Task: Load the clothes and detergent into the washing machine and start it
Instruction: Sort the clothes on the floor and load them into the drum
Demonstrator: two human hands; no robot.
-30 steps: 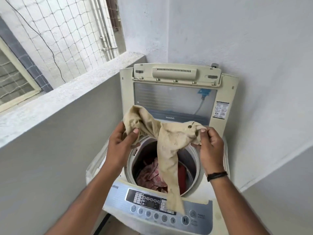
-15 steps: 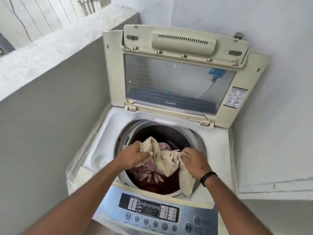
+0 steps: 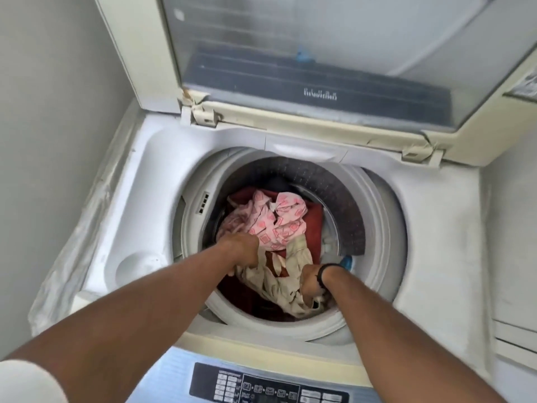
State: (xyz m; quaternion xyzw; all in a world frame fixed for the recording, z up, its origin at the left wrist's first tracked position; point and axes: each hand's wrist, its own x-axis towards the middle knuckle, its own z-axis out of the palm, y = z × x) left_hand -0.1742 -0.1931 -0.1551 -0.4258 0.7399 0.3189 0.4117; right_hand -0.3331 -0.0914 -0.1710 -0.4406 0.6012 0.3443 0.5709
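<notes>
The crumpled beige cotton garment (image 3: pixel 286 282) lay inside the round drum (image 3: pixel 343 205) of the white top-loading washing machine (image 3: pixel 436 257), at the near side of the opening, on top of a dark red cloth (image 3: pixel 313 225) and beside a pink patterned fabric (image 3: pixel 276 225). The left hand (image 3: pixel 242 248) was down in the drum at the beige garment's upper left edge; its fingers were hidden, so whether it gripped the cloth could not be told. The right hand (image 3: pixel 311 282), with a black band at the wrist, was buried in the garment's right side, fingers likewise concealed. The hinged lid (image 3: pixel 290 53) stood raised at the back. The control panel (image 3: pixel 270 388) sat at the near edge, untouched.

Judgement: loading was in hand; detergent and start remained. The garment should be pushed well below the drum rim and spread loosely over the load, not wadded, with no sleeve left trailing over the rim.
</notes>
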